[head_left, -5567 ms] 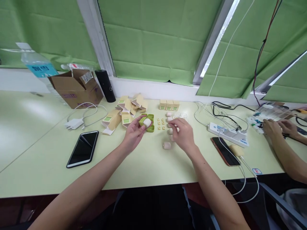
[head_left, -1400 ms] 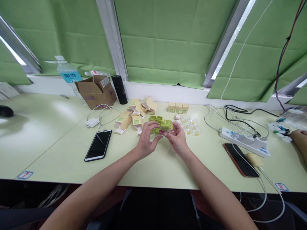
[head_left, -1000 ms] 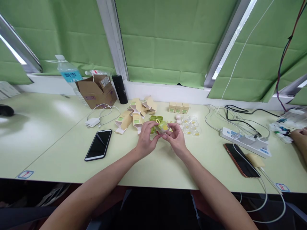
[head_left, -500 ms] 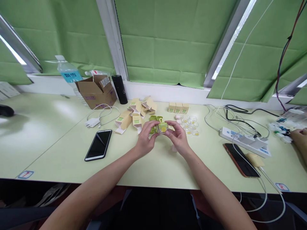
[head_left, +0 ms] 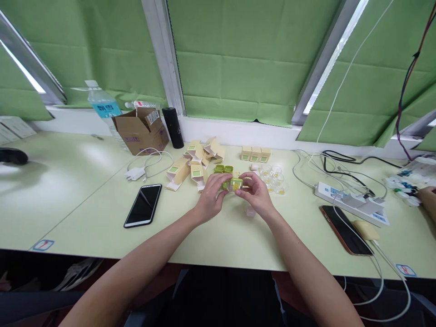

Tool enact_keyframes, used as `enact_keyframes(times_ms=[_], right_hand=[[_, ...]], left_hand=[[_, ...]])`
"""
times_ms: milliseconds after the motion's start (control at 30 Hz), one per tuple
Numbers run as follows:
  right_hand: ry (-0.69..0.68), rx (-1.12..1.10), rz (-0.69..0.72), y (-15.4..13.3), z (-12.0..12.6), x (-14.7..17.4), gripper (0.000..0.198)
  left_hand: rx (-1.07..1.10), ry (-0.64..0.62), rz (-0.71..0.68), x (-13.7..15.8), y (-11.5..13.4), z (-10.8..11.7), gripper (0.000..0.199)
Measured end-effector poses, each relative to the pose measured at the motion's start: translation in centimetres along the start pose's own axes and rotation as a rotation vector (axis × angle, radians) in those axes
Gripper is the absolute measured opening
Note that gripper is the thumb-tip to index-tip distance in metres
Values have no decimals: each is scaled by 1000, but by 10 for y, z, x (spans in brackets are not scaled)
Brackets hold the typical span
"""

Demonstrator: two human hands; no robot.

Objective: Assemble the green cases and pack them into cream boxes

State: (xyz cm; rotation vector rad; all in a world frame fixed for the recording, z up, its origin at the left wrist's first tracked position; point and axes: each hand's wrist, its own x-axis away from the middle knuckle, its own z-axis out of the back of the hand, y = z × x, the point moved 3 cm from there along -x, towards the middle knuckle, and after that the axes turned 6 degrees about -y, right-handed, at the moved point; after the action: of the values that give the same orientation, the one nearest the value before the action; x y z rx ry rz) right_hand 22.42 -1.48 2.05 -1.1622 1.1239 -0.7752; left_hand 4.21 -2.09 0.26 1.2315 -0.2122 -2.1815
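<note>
While both hands close on it from either side, a small green-and-clear case [head_left: 235, 184] sits over the middle of the bench [head_left: 190, 245], nearer the back edge than the front. Whether its bottom touches the bench is hard to tell. The left hand [head_left: 211, 196] has its fingers and thumb curled around the left end; the right hand [head_left: 256, 194] pinches the right end, the gap between fingers and thumb only as wide as the case. Something yellow shows through the clear part, too small to make out.

The case looks like thin, hard plastic, so it is probably light and stiff, with smooth walls that could slip under dry fingertips. The clear part seems the likelier one to scratch or crack if squeezed hard. The ends look like the best hold: a light, even pinch there leaves the clear front free of pressure.

Just behind the left fingers, towards the back edge, stand green tubs [head_left: 224, 169]. To the right lie clear cups [head_left: 273, 177], and a pale pink block [head_left: 250, 210] rests beneath the right wrist, on the front-edge side.
</note>
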Motion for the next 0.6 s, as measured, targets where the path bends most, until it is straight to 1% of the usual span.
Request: enact_keyframes(times_ms=[100,167,267,400,500,567,600], right_hand=[[79,173,-4,2,7,0,48],[100,284,-20,4,10,0,40],[73,474,-63,7,11,1,30],[25,659,-152,7,9,3,26],[17,789,-209,4,7,5,30],[7,868,-226,3,6,6,33],[-3,896,-229,3,5,7,34]], left_hand=[[-4,-9,36,0,-2,1,49],[-8,15,78,0,-5,2,49],[-12,75,162,1,-12,3,45],[-24,175,276,0,-23,7,39],[-48,271,366,-2,-37,20,35],[-103,356,459,-3,-51,33,34],[-140,387,515,-4,-59,40,37]])
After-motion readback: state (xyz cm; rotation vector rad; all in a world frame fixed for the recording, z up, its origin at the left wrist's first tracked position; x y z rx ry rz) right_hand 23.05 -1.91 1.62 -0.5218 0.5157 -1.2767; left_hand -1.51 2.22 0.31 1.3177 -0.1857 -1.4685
